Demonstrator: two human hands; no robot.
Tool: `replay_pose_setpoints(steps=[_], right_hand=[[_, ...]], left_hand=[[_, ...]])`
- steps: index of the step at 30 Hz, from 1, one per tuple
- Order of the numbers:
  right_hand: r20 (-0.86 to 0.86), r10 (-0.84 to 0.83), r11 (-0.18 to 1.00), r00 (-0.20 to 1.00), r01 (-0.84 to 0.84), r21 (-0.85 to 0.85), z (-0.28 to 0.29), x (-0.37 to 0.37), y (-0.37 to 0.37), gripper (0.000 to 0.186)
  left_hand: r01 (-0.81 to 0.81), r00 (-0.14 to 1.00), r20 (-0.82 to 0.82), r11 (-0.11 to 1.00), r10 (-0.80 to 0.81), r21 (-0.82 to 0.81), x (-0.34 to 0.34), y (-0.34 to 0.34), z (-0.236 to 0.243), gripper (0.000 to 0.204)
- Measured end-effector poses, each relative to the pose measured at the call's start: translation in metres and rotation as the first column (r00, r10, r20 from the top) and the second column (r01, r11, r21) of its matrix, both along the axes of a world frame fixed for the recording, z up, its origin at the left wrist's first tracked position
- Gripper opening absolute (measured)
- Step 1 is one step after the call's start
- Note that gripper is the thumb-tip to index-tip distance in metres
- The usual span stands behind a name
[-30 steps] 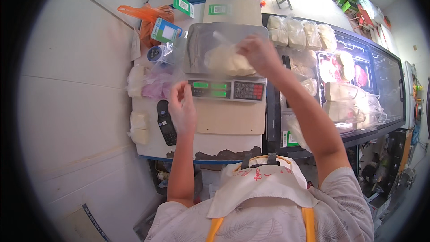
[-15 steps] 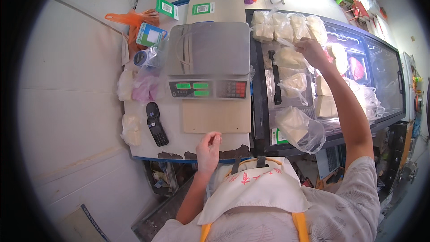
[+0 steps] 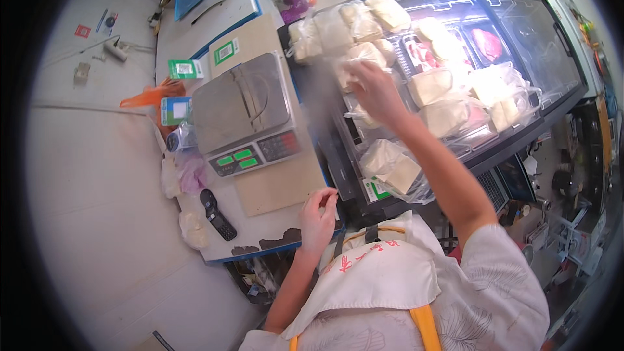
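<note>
Over the near left part of the display case, my right hand (image 3: 379, 97) is closed on a clear plastic bag (image 3: 365, 54) with a pale block-shaped food in it; motion blurs the bag's left side. Its fingertips pinch the plastic. Right behind it stands a row of more bagged pale blocks (image 3: 335, 31). My left hand (image 3: 318, 222) hovers by the table's front edge with fingers curled against the thumb, and nothing shows in it. Nearer to me on the case lies a larger bag of pale blocks (image 3: 398, 172).
A digital scale (image 3: 237, 107) with a steel plate rests on the table to the left. Beside it are a black handheld terminal (image 3: 218, 216), a purplish plastic bag (image 3: 192, 174) and an orange bag (image 3: 153, 95). The glass-topped case (image 3: 520, 26) holds trays of food.
The view has turned and shifted, so the table and case appear tilted. My right hand is now lower over the bagged blocks, gripping a bag. My left hand stays curled near the table edge.
</note>
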State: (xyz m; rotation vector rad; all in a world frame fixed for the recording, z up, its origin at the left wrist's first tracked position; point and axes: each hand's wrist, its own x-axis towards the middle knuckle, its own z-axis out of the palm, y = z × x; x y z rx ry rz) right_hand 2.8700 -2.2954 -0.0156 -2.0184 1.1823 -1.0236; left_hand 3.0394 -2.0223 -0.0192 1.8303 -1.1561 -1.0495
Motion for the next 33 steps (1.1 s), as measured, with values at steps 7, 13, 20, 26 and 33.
replay_pose_setpoints(steps=[7,13,20,26,33], right_hand=[[-0.023,-0.733,0.676,0.680,0.724,-0.138,0.035,-0.179,0.131,0.021],[-0.201,-0.675,0.734,0.710,0.673,-0.088,-0.017,-0.280,0.091,0.025],[0.290,-0.466,0.809,0.836,0.270,0.522,0.016,-0.297,0.069,0.024],[0.358,-0.408,0.868,0.840,0.234,0.438,0.102,-0.257,0.074,0.019],[0.649,-0.129,0.894,0.749,-0.195,0.402,0.167,-0.140,0.062,0.029]], left_hand=[[0.320,0.947,0.104,0.928,-0.305,-0.190,-0.131,-0.132,0.016,0.030],[0.265,0.935,0.318,0.904,-0.156,-0.335,-0.296,-0.200,-0.024,0.043],[0.138,0.795,-0.593,0.990,-0.130,-0.032,-0.267,-0.195,-0.008,0.027],[0.000,0.732,-0.672,0.986,-0.115,-0.169,-0.190,-0.183,0.081,0.029],[-0.179,0.846,-0.533,0.935,-0.014,-0.307,-0.052,-0.157,0.173,0.028]])
